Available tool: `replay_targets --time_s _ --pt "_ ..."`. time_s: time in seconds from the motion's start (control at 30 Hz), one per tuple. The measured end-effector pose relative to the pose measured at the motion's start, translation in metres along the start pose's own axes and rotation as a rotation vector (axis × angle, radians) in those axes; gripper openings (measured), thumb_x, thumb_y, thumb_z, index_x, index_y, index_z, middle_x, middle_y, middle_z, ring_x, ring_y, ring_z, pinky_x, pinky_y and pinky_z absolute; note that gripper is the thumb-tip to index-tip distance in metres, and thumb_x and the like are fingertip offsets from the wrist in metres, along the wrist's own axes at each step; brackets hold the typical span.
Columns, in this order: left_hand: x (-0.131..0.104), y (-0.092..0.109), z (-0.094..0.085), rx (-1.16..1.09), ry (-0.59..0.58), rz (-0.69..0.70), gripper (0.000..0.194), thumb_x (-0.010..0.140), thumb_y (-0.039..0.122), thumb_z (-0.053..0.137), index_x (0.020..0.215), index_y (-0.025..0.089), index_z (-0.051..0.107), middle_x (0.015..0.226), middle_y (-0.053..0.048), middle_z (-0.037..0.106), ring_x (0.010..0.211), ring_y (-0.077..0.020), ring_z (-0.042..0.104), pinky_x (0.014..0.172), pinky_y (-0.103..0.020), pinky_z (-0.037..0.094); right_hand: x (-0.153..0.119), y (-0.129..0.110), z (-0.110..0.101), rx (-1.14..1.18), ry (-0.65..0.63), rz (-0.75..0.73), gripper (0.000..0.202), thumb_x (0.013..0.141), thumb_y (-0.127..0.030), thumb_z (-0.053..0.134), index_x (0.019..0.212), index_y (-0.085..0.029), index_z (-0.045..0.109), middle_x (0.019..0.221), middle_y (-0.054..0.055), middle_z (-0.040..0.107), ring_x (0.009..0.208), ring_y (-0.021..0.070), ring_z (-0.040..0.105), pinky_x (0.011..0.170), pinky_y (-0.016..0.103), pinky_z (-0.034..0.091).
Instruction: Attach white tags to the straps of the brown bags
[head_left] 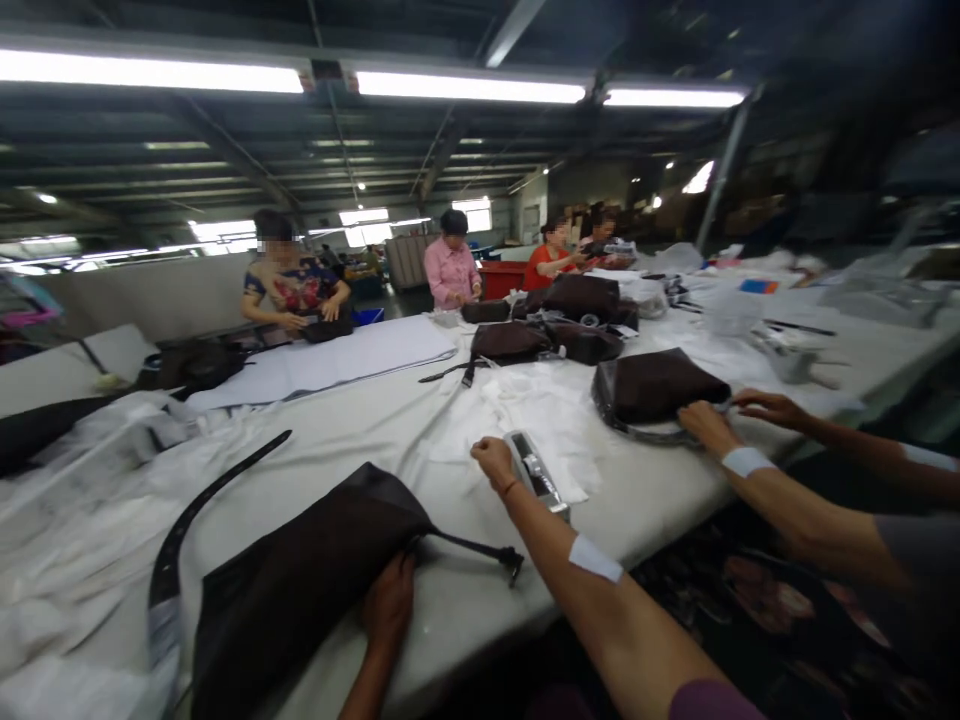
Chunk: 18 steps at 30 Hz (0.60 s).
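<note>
Apparently, steadying the bag (300, 580) in the lower left of the frame was the step in hand: the left hand (390, 605) touched its right edge, its fingers too hidden to tell whether they gripped. Near centre, the right hand (493, 463) had its fingers curled together beside a silver device (538, 470), and the next move seemed to call for keeping the strap (476, 547) between them clear.
</note>
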<state>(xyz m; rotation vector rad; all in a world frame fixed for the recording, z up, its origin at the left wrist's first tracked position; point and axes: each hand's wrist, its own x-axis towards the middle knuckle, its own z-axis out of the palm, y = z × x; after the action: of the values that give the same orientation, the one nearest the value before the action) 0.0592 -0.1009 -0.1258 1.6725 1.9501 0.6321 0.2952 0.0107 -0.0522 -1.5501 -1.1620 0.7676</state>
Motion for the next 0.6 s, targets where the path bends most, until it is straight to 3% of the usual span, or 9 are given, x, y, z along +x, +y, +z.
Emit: replay_targets --time_s 0.17,0.27,0.33,0.4,0.5,0.57,0.6 --pt "-0.001 -0.001 -0.007 -0.066 0.039 0.009 0.034 0.087 0.034 0.046 0.109 0.020 0.067 0.117 -0.013 0.064 0.109 -0.0326 0.058 0.096 -0.042 0.039 -0.002 -0.031 -0.018 0.461 -0.018 0.098 0.019 0.067 -0.027 0.056 0.074 -0.021 0.040 0.067 -0.001 0.059 0.063 0.0122 0.062 0.056 0.024 0.051" --pt "-0.002 0.005 -0.012 -0.403 0.036 -0.041 0.019 0.082 0.026 0.056 0.092 0.018 0.070 0.094 -0.010 0.069 0.093 -0.0264 0.062 0.084 -0.035 0.044 -0.023 -0.045 -0.034 0.636 -0.009 0.110 0.025 0.064 -0.028 0.058 0.078 -0.022 0.038 0.067 -0.004 0.059 0.060 0.0113 0.061 0.053 0.021 0.048" --pt "-0.004 0.017 -0.012 -0.777 -0.068 -0.183 0.015 0.083 0.024 0.054 0.080 0.016 0.067 0.061 -0.003 0.059 0.061 -0.0172 0.058 0.062 -0.028 0.044 -0.046 -0.050 -0.044 0.704 0.010 0.110 0.028 0.061 -0.027 0.060 0.082 -0.022 0.042 0.063 -0.006 0.056 0.056 0.0103 0.059 0.051 0.020 0.046" --pt "-0.007 0.035 -0.010 -1.092 -0.238 -0.300 0.025 0.090 0.025 0.044 0.076 0.015 0.063 0.043 0.006 0.034 0.037 -0.0103 0.036 0.044 -0.024 0.032 -0.073 -0.048 -0.052 0.750 -0.014 0.103 0.033 0.059 -0.024 0.064 0.088 -0.020 0.049 0.062 -0.007 0.055 0.053 0.0094 0.056 0.051 0.021 0.045" --pt "-0.013 0.061 -0.003 -1.451 -0.499 -0.319 0.033 0.096 0.028 0.034 0.085 0.013 0.061 0.043 0.009 0.020 0.033 -0.0065 0.020 0.038 -0.021 0.018 -0.113 -0.039 -0.056 0.716 -0.220 0.094 0.030 0.061 -0.020 0.063 0.090 -0.016 0.060 0.062 -0.004 0.057 0.050 0.0086 0.052 0.049 0.021 0.042" --pt "-0.014 0.073 0.003 -1.600 -0.645 -0.344 0.030 0.096 0.031 0.037 0.092 0.013 0.061 0.044 0.010 0.022 0.033 -0.0050 0.020 0.038 -0.020 0.014 -0.130 -0.030 -0.055 0.504 -0.313 0.059 0.021 0.064 -0.017 0.059 0.083 -0.014 0.066 0.056 -0.003 0.057 0.047 0.0091 0.051 0.048 0.021 0.040" --pt "-0.014 0.076 0.005 -1.598 -0.692 -0.348 0.028 0.094 0.033 0.041 0.095 0.013 0.060 0.044 0.010 0.022 0.033 -0.0044 0.021 0.038 -0.020 0.013 -0.134 -0.026 -0.054 0.354 -0.298 0.019 0.017 0.065 -0.016 0.058 0.079 -0.014 0.068 0.055 -0.002 0.058 0.047 0.0097 0.051 0.048 0.022 0.040"
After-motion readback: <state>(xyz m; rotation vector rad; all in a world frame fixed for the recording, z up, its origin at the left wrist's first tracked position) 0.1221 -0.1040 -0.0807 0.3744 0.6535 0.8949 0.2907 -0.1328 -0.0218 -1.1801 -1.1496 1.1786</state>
